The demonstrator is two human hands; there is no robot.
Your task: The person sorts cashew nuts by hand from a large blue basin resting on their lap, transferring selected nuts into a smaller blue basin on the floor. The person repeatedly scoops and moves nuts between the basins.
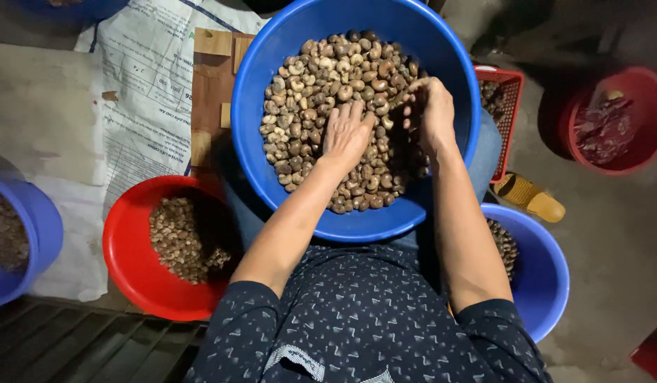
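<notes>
Hands sorting nuts in a blue basin

Sorting looks to be the step in hand. A big blue basin [257, 92] sits on the person's lap, near the middle of the view, filled with a heap of brown kidney-shaped nuts [321, 92]. The left hand [346, 135] lies flat on the heap, palm down, fingers [357, 113] spread fairly wide and pointing far, holding nothing that shows. The right hand [429, 113] is at the right side of the heap, fingers curled narrow as if pinching a few nuts; what lies inside the curl is hidden, so I cannot tell for sure.

By my judgement, the next move calls for a light rake across the top layer and a careful pick of single nuts without spilling over the rim.

Nuts lie every way, with no shared long axis. The basin is round and opens upward.

To the near left stands a red basin [123, 248] with smaller nuts; to the near right a second blue basin [548, 276]; a red crate [509, 92] sits at the right
</notes>
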